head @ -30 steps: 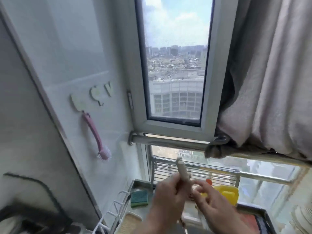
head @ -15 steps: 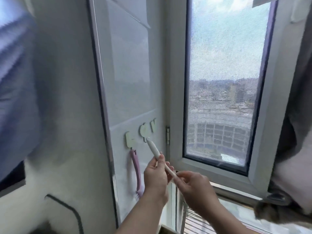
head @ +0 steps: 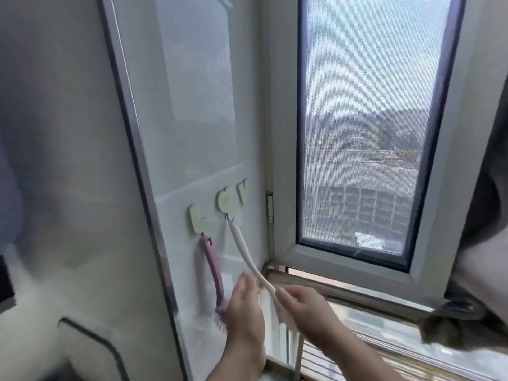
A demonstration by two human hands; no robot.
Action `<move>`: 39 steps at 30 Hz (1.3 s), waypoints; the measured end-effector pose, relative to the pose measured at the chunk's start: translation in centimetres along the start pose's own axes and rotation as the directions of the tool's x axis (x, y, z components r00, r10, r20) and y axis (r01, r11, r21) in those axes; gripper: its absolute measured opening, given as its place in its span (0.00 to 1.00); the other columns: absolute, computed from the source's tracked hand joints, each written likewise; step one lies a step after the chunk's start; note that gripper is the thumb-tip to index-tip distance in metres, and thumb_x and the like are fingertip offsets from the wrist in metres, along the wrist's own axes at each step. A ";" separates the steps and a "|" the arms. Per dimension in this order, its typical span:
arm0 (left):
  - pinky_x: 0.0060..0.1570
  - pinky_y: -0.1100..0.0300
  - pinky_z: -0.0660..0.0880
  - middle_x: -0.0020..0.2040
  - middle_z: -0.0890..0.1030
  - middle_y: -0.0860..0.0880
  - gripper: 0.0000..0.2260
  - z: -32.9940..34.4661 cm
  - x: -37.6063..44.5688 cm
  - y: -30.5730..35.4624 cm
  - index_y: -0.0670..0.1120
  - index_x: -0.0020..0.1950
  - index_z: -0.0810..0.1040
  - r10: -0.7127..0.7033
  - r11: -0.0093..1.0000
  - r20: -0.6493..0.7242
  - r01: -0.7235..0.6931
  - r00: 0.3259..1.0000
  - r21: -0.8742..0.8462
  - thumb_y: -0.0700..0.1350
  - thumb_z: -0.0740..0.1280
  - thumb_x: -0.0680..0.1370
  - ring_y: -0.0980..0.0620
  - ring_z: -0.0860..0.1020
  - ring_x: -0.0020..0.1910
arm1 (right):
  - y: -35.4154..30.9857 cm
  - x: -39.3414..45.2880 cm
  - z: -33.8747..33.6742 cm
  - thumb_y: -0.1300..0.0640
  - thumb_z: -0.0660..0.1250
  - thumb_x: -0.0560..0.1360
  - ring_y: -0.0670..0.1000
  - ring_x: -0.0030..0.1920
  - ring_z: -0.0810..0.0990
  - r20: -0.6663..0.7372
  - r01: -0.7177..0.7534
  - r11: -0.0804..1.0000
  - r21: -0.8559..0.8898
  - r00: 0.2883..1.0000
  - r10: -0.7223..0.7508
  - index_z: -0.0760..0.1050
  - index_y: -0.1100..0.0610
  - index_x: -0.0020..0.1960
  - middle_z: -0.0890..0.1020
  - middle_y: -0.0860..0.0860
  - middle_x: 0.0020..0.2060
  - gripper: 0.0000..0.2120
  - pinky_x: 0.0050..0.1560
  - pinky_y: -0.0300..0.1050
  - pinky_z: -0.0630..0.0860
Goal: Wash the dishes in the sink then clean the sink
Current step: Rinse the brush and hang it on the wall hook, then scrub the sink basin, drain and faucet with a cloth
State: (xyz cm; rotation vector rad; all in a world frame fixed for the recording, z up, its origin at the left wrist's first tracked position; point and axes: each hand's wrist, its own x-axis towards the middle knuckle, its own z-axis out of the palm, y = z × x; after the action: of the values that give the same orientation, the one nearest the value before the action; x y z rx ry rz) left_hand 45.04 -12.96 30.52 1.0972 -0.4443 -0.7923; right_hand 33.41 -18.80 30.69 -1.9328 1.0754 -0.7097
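The right hand (head: 302,306) pinches the lower end of a long white brush (head: 248,259) between thumb and fingertips, just below and to the right of the middle wall hook (head: 226,200). The left hand (head: 244,301) rises beside it with its fingers straight and close together, their tips touching or nearly touching the handle from the left; whether it bears any load I cannot tell. From the hands the white brush runs up and left to its top end, which sits at the wire of that middle hook, apparently threaded on or about to be.

The handle curves along its span, so it is either flexible or moulded that way, and it looks thin and light. If it does flex, steering the tip from the far end is imprecise; a second hold nearer the top, close under the hook, would likely give better control. If wet, the smooth plastic may slip in a light pinch.

Left of the middle hook, a pink brush (head: 213,273) hangs from the neighbouring hook (head: 198,218), bristles down. A third hook (head: 242,189) sits just right of the middle one. Further right stand the window frame (head: 283,160) and a metal rail (head: 343,291) below it. The sink itself is out of view.
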 end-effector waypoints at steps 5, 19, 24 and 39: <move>0.71 0.58 0.64 0.74 0.70 0.55 0.24 -4.6 -6.1 -6.7 0.57 0.79 0.65 -0.009 0.919 0.059 -0.015 0.998 0.395 0.40 0.65 0.85 0.56 0.70 0.73 | 7.6 -3.3 -1.9 0.47 0.67 0.82 0.44 0.53 0.83 -0.137 -0.176 0.984 0.040 0.974 0.180 0.83 0.43 0.54 0.86 0.42 0.50 0.06 0.56 0.43 0.77; 0.41 0.72 0.73 0.60 0.78 0.53 0.20 8.8 -13.1 -18.2 0.57 0.67 0.75 -0.464 0.731 0.497 0.001 0.733 0.682 0.35 0.67 0.80 0.61 0.80 0.50 | 27.5 -18.0 -11.6 0.55 0.67 0.70 0.62 0.74 0.61 -0.441 -0.733 0.594 -0.330 0.676 0.590 0.59 0.40 0.80 0.58 0.50 0.77 0.40 0.74 0.58 0.65; 0.52 0.54 0.76 0.67 0.79 0.43 0.42 10.1 -15.3 -24.5 0.55 0.84 0.56 -0.759 0.598 0.300 0.437 0.578 0.672 0.27 0.64 0.76 0.44 0.81 0.62 | 29.5 -18.7 -12.8 0.39 0.78 0.69 0.56 0.66 0.73 -0.295 -0.688 0.637 -0.347 0.725 0.622 0.67 0.45 0.68 0.69 0.51 0.67 0.34 0.67 0.55 0.74; 0.64 0.47 0.76 0.62 0.76 0.55 0.20 14.9 -35.6 -28.8 0.67 0.65 0.74 -0.347 0.722 0.795 -0.400 0.498 0.565 0.47 0.71 0.79 0.53 0.76 0.62 | 23.2 -47.0 -27.5 0.40 0.84 0.58 0.37 0.45 0.82 -0.593 -0.756 0.644 0.114 0.469 0.655 0.82 0.40 0.48 0.85 0.36 0.46 0.21 0.44 0.39 0.77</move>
State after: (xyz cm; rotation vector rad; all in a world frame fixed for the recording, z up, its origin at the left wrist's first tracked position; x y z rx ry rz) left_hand 1.82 -1.77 12.46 1.2955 -1.8041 -1.1828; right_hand -20.21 4.52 21.33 -1.1418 2.2284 -0.7419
